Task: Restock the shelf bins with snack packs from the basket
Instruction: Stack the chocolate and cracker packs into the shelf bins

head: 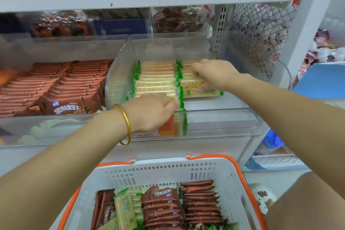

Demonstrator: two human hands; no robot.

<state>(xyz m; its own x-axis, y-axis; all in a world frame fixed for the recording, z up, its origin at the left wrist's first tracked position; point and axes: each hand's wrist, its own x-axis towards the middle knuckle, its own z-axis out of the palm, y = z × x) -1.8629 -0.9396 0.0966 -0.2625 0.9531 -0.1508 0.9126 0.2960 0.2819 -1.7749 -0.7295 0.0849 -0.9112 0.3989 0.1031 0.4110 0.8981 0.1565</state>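
Note:
A clear shelf bin (214, 117) holds two rows of green-edged cracker packs (156, 78). My left hand (149, 112), with a gold bangle on the wrist, reaches over the bin's front wall and grips the front packs of the left row. My right hand (212, 74) is inside the bin, fingers curled over the front cracker pack (196, 89) of the right row. Below stands a white basket (168, 171) with orange handles, holding brown snack packs (162, 207) and more green cracker packs (125, 211).
A neighbouring clear bin (56, 128) on the left is filled with brown packs (56, 87). Bins of other snacks sit behind and on the shelf above. A white mesh divider (252, 43) and a shelf post (308, 24) stand to the right.

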